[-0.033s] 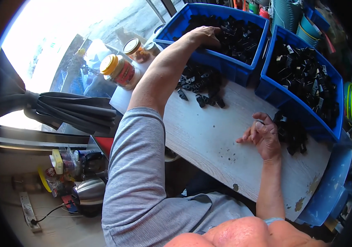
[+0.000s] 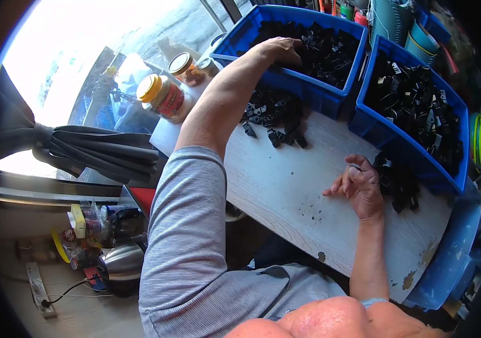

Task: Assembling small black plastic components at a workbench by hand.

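My left arm reaches across the table to the far blue bin (image 2: 308, 84), which is filled with small black plastic parts (image 2: 330, 53). Over its near rim lies my left hand (image 2: 281, 49), back upward; the fingertips dip among the parts and are hidden. My right hand (image 2: 361, 188) rests on the table (image 2: 274, 186), palm turned up, fingers loosely bent and apart, with nothing visible in it. Just right of it is a small heap of black parts (image 2: 399, 186). Another loose pile (image 2: 277, 115) lies in front of the far bin, below my left forearm.
A second blue bin (image 2: 409, 149) of black parts stands at the right. Jars, one with a yellow lid (image 2: 149, 88), stand left of my forearm by the window. A dark tied curtain (image 2: 99, 146) and a metal kettle (image 2: 121, 262) are at the left. A translucent blue container (image 2: 448, 259) adjoins the right table edge.
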Demonstrator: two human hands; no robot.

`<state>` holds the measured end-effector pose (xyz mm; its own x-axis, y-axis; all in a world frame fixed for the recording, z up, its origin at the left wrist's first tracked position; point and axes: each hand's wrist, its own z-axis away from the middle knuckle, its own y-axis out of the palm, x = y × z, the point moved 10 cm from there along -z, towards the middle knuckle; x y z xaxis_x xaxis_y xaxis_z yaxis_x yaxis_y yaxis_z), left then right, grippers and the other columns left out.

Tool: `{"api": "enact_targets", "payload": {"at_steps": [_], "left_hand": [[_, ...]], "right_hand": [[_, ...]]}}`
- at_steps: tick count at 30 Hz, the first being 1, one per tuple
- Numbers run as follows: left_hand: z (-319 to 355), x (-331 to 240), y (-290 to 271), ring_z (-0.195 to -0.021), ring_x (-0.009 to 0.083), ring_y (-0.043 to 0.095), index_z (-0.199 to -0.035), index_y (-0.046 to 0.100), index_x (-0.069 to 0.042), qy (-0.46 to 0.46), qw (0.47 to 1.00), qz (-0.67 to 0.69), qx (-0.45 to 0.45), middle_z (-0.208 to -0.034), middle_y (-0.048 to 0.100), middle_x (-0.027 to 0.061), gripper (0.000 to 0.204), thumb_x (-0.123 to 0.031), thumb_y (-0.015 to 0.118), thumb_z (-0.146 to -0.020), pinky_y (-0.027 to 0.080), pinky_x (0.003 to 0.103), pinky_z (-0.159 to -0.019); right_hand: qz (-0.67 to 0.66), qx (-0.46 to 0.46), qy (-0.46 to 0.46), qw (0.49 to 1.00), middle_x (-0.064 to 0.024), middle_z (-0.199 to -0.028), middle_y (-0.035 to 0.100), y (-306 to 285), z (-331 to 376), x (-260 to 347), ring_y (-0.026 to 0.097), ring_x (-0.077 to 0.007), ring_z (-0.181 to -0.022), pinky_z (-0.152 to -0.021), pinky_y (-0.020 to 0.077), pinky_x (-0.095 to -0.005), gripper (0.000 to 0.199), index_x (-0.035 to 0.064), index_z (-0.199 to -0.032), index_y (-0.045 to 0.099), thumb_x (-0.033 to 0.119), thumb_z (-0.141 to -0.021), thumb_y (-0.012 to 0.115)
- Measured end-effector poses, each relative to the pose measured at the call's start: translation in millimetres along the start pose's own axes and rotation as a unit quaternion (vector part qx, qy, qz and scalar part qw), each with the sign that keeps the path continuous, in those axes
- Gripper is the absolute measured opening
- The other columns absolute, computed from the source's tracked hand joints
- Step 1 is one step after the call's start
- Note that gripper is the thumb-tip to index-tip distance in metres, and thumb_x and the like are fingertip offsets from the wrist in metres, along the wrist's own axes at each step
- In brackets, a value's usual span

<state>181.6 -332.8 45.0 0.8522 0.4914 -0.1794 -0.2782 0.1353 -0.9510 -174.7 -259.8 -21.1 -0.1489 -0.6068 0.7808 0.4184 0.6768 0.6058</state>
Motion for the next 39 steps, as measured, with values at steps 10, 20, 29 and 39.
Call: {"api": "enact_targets", "payload": {"at_steps": [10, 20, 29, 39], "left_hand": [[-3.5, 5.2, -5.3, -0.112, 0.0297, 0.068, -0.131, 0.066, -0.019, 0.0, 0.998, 0.055, -0.036, -0.121, 0.07, 0.0143, 0.066, -0.039, 0.077, -0.07, 0.054, 0.041, -0.096], [6.5, -1.6, -29.2, -0.104, 0.0327, 0.07, -0.119, 0.071, -0.012, 0.069, 0.986, 0.07, -0.138, -0.112, 0.073, 0.0161, 0.055, -0.04, 0.078, -0.072, 0.055, 0.041, -0.093], [58.3, -1.4, -87.0, -0.093, 0.0226, 0.072, -0.115, 0.072, -0.01, 0.103, 0.911, 0.203, -0.343, -0.1, 0.076, 0.0112, 0.046, -0.032, 0.081, -0.076, 0.056, 0.035, -0.086], [183.0, 12.3, -91.4, -0.086, 0.0155, 0.071, -0.11, 0.069, -0.001, 0.098, 0.783, 0.312, -0.528, -0.094, 0.075, 0.0133, 0.038, -0.022, 0.079, -0.081, 0.056, 0.03, -0.078]], "right_hand": [[-0.015, -0.003, -0.011, 1.0, -0.0046, -0.067, 0.063, -0.3, -0.2, 2.6, 0.072, -0.022, -0.07, -0.075, 0.0636, -0.0525, 0.04, 0.0011, -0.125, 0.055, 0.021, -0.093, 0.068], [0.004, 0.009, -0.01, 1.0, -0.0059, -0.069, 0.062, -0.7, -0.2, 2.6, 0.07, -0.025, -0.073, -0.075, 0.0619, -0.0579, 0.043, 0.0011, -0.128, 0.05, 0.022, -0.094, 0.067], [-0.037, 0.02, 0.007, 0.999, -0.0054, -0.069, 0.062, -3.3, 0.6, -4.8, 0.071, -0.0251, -0.073, -0.076, 0.0614, -0.0589, 0.04, 0.0044, -0.127, 0.053, 0.021, -0.094, 0.067], [-0.02, 0.001, 0.013, 1.0, -0.0044, -0.068, 0.062, -5.4, -1.4, -2.6, 0.07, -0.0222, -0.073, -0.075, 0.0621, -0.0573, 0.041, 0.003, -0.127, 0.053, 0.021, -0.093, 0.069]]}}
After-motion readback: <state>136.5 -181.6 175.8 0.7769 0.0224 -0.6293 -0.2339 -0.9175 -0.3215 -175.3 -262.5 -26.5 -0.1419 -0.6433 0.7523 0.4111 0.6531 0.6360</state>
